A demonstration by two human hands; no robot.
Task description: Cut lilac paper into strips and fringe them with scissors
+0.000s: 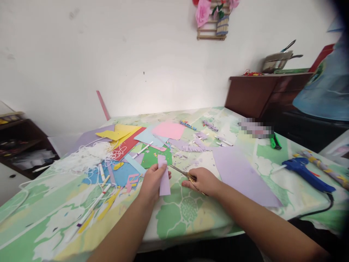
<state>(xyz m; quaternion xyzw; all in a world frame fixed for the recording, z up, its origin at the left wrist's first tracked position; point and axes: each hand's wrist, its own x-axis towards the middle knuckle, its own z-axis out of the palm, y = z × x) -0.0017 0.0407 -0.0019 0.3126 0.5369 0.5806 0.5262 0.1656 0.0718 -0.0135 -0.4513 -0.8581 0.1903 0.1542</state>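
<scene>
My left hand [151, 181] is closed on a narrow strip of lilac paper [164, 185], held upright above the table's front part. The thumb presses on the strip's face, and small cuts seem to show near its top end. In my right hand [205, 181] is a pair of scissors [186, 174] with gold-coloured handles. Their blades point left, and the tips are close beside the strip; whether they touch it I cannot tell. A large lilac sheet [240, 174] lies just right of my right hand. Behind the hands is a fringed lilac strip [195, 145].
A tangle of white string [84, 158] and coloured papers cover the left. At right lie a blue glue gun [308, 174] with a black cord, a green cutter [276, 142] and a wrapped stick [324, 165]. Several pens lie about the floral tablecloth [188, 213].
</scene>
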